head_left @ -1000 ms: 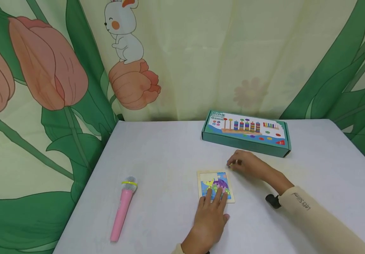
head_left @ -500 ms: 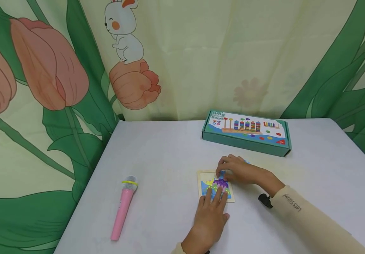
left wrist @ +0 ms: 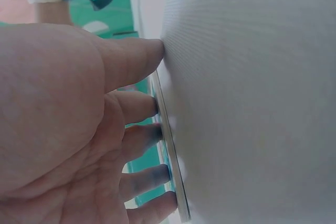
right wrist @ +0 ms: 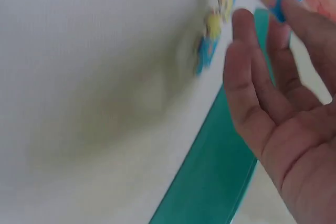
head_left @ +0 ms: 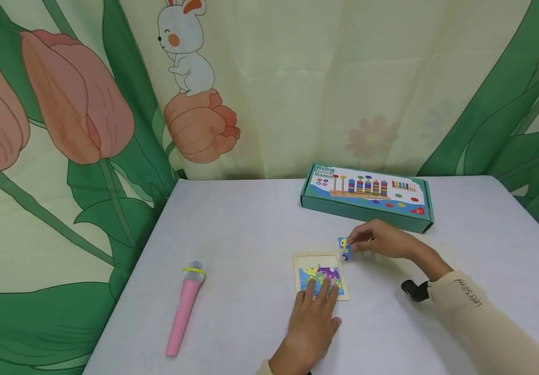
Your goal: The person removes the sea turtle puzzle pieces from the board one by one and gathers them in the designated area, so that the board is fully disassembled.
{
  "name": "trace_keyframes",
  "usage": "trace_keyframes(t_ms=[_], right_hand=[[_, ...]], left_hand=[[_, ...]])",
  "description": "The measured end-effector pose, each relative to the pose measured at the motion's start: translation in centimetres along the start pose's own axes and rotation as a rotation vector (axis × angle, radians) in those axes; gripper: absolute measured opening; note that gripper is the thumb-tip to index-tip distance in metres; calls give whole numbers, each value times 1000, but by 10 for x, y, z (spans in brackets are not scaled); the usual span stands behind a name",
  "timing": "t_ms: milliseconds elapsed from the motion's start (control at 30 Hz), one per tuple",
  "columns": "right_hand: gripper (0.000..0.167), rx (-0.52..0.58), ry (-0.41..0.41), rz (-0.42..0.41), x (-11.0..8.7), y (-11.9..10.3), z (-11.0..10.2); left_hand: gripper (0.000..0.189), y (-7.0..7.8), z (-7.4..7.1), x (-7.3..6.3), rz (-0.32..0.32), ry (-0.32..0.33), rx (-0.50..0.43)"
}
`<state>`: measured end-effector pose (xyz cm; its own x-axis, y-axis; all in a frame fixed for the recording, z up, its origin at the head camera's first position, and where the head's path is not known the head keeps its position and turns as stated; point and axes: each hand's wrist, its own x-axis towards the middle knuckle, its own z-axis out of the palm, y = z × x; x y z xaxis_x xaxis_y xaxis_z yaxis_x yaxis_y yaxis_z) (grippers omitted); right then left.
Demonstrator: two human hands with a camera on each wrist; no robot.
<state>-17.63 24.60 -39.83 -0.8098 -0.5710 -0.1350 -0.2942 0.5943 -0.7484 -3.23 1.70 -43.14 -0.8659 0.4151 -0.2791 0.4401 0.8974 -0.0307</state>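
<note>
on the table [head_left: 241,224], a microphone [head_left: 186,310] lies left of the puzzle board [head_left: 316,260], a box [head_left: 367,199] behind the board.

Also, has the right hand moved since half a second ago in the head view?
Yes, to the right. Against the wooden puzzle frame, the right hand has gone from over its upper right corner to beyond its right edge.

The left hand [head_left: 310,322] lies palm down, its fingers extended and slightly spread, thumb out to the side. The right hand [head_left: 384,239] pinches at the fingertips, the sleeved right forearm [head_left: 490,324] slanting in from the lower right.
</note>
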Motion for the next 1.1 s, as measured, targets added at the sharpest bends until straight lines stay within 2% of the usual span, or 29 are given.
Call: trace_keyframes(t_ms=[133, 300, 500, 700, 900, 1100], right_hand=[[19, 2, 18, 110, -15, 12, -22], [20, -119, 100, 207, -20, 25, -31], [16, -221, 143, 239, -13, 31, -25], [15, -269, 198, 266, -8, 31, -14], [33, -372, 301, 292, -9, 26, 0], [45, -467, 339, 299, -6, 17, 6]], left_hand=[[66, 1, 1, -2, 8, 11, 3], [66, 0, 2, -3, 13, 30, 16], [66, -1, 2, -2, 14, 36, 1], [64, 1, 3, -3, 11, 36, 11], [65, 2, 2, -4, 24, 50, 42], [67, 2, 2, -8, 29, 47, 34]])
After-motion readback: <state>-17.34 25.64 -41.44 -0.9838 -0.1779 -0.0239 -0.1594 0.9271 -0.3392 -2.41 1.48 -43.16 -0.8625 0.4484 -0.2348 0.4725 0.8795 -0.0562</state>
